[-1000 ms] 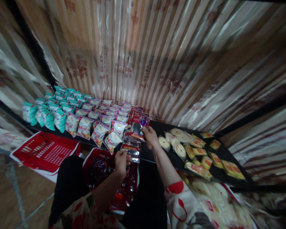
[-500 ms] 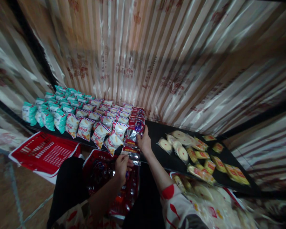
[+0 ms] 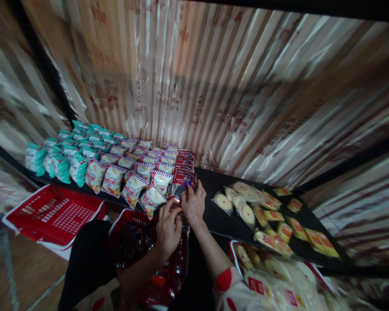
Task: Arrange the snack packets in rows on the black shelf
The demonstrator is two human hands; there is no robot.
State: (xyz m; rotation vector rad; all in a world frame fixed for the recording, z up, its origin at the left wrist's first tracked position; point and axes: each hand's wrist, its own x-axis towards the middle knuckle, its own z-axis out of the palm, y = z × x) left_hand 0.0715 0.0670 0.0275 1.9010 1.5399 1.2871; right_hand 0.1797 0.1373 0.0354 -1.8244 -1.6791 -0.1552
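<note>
A red-and-purple snack packet (image 3: 184, 178) with a shiny silver lower part stands at the front of a row of like packets (image 3: 185, 156) on the black shelf (image 3: 210, 218). My right hand (image 3: 195, 203) grips its right side, thumb on the front. At the packet's lower end, the fingertips of my left hand (image 3: 169, 229) are closed on it, with the thumb bent. The fingers partly cover the packet's bottom. Directly left are white snack bags with striped edges (image 3: 152, 198). Below my hands sits a dark red basket (image 3: 116, 224) of shiny red-and-purple packets.
Teal bags (image 3: 61, 167) fill the shelf's left end. Round pale packaged cakes (image 3: 223, 202) and yellow packets (image 3: 298, 227) lie on the right. A red crate (image 3: 61, 207) is on the floor at left, and a basket of packaged cakes (image 3: 278, 280) at lower right. A striped curtain (image 3: 181, 86) hangs behind.
My left hand has moved up and right to the packet's lower end. My right hand has dropped slightly on the packet, which now sits lower. The second silver packet beneath it no longer shows separately.
</note>
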